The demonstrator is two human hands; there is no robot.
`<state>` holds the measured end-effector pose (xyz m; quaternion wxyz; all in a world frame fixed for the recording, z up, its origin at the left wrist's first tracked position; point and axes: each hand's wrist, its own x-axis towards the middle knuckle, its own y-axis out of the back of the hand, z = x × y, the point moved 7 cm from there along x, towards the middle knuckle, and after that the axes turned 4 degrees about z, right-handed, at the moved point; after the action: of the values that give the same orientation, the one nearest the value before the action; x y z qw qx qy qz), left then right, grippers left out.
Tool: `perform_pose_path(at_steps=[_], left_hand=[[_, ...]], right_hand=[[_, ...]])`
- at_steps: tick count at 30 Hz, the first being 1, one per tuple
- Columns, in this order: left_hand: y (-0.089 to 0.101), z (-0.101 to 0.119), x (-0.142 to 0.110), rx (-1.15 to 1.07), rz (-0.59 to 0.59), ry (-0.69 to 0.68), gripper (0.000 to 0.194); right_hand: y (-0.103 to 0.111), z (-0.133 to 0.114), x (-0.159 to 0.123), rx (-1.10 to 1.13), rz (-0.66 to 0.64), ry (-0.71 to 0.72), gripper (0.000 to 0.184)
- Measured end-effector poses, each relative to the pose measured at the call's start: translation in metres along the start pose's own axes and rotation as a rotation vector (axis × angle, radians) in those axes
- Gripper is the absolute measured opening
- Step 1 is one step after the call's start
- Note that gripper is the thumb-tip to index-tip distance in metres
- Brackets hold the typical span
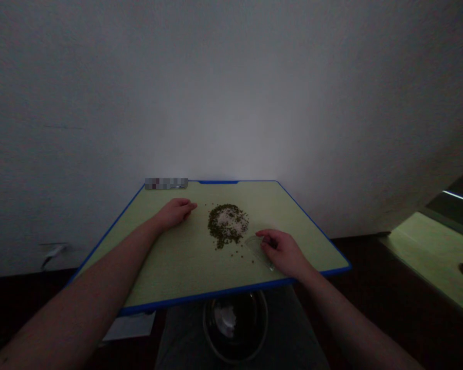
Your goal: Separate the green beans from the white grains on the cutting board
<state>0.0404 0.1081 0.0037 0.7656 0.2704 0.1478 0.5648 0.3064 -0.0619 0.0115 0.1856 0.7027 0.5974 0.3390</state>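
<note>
A loose pile of small green beans, like mung beans (217,230), lies mid-table with whitish grains like rice (231,220) heaped over its centre and right. My left hand (174,211) rests on the table left of the pile, fingers loosely bent with one reaching towards the beans; nothing shows in it. Right of the pile, my right hand (283,251) is closed on a clear flat plastic piece (259,252), perhaps a protractor or set square. Its near part lies under the fingers. A few single beans are scattered between the piece and the pile.
The folding table (170,277) has a pale top and blue rim, against a plain wall. A blurred-out flat item (165,183) lies at its back left corner. Below the front edge, a shiny round bowl (235,354) sits at my lap. Another pale surface (420,246) stands right.
</note>
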Motion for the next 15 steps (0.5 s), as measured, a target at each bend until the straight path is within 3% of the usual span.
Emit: perform_pose_path(at_steps=[9,15], left_hand=[[0.000,-0.001,0.001,0.000,0.001,0.001,0.041],[0.000,0.003,-0.001,-0.015,0.001,0.013,0.040]], right_hand=[[-0.011,-0.014,0.005,0.037,-0.080,0.067,0.030],[-0.006,-0.014,0.002,0.033,-0.075,0.043,0.029]])
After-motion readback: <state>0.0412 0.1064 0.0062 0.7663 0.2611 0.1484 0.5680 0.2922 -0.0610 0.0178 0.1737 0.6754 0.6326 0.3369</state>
